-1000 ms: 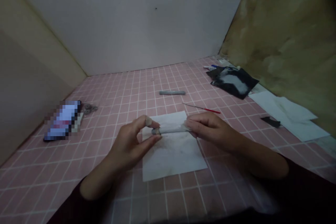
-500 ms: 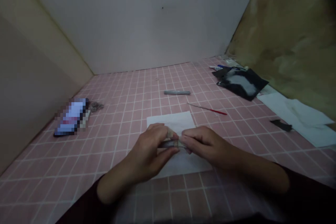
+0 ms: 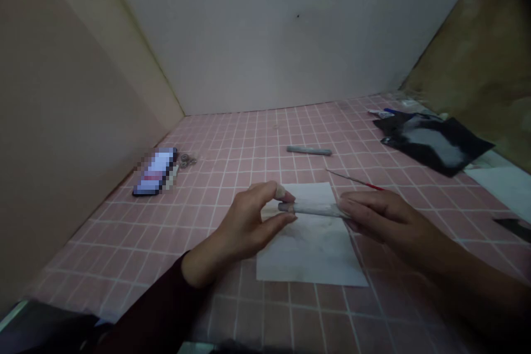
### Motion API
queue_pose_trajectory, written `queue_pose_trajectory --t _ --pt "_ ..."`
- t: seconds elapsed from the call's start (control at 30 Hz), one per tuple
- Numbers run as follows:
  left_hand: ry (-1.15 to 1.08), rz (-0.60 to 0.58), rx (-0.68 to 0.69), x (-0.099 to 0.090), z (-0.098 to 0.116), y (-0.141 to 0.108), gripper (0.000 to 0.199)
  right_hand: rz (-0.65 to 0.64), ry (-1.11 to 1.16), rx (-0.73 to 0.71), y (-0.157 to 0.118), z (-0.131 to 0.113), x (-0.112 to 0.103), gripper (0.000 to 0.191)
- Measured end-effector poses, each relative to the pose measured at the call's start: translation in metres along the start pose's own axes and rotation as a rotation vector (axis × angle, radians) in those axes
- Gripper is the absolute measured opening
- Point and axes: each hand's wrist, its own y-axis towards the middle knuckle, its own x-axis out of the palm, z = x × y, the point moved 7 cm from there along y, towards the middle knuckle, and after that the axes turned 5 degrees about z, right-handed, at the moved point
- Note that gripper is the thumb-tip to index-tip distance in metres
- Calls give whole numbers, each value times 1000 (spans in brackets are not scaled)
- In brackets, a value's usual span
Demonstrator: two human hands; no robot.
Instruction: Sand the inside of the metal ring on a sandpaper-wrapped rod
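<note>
Between my two hands is a slim pale grey stick [image 3: 313,209], held level over a white sheet of paper [image 3: 311,263]. Its darker grey left end sits between the thumb and forefinger of my left hand [image 3: 253,218], which are closed around it. My right hand [image 3: 379,215] grips the other end, and its fingers hide that tip. What the stick is made of, I cannot make out. A similar grey stick [image 3: 309,151] lies farther back on the pink checked cloth. Beyond my right hand rests a thin tool with a red handle [image 3: 375,187], partly covered by that hand.
On the left lie a phone [image 3: 155,171] with a blurred screen and some small grey rings [image 3: 186,160]. A black sheet [image 3: 440,144] with pale powder is at the back right, near white papers [image 3: 501,188] and a dark scrap [image 3: 514,228]. Walls [image 3: 249,38] border the surface.
My right hand has moved right, away from the left, so much more of the stick shows between them. The view has shifted, placing the table things farther right.
</note>
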Motion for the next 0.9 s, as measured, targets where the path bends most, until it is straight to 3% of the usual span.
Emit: queue_pose_trajectory --t 0.17,0.33,0.47,0.63,0.8,0.9 --pt "-27 -80 27 8 5 -2 18 -116 4 -9 -3 -1 10 41" --pt "13 7 28 1 0 1 15 -16 6 0 -1 2 0 39" --pt "58 -119 101 12 4 -2 15 -114 -36 -3 -1 1 11 41" --pt "40 -12 77 1 3 0 15 -17 4 3 -2 -1 0 40" --pt "16 -108 111 10 8 -1 16 -116 2 4 -3 -2 12 40" --pt "11 -39 89 4 4 0 16 -51 6 5 0 -1 5 40"
